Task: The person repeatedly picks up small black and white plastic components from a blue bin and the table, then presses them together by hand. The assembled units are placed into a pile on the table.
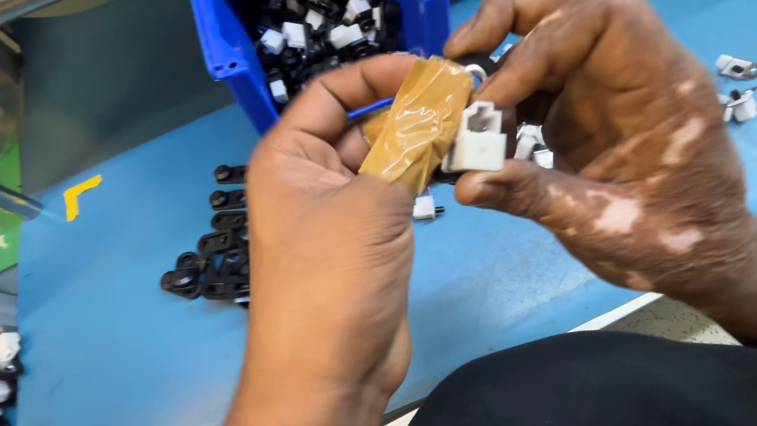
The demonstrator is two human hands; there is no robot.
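My left hand (319,222) is raised over the bench (122,385), fingers clamped on a brown taped tool (415,126). My right hand (618,124) pinches a white clip (475,139). A blue bin (221,35) stands far behind.

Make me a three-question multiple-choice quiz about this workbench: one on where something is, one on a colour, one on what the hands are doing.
1. Where is the bin of small parts?
A. At the table's far edge, beyond the hands
B. On the person's lap
C. On the floor

2. What colour is the table top?
A. Red
B. Blue
C. White

3. What is the right hand doing?
A. Resting flat
B. Pinching a white plastic piece
C. Reaching into the bin

Answers:
1 A: the blue bin stands behind both hands.
2 B: the table is blue.
3 B: the right hand holds the white piece against the left hand, whose thumb wears brown tape.
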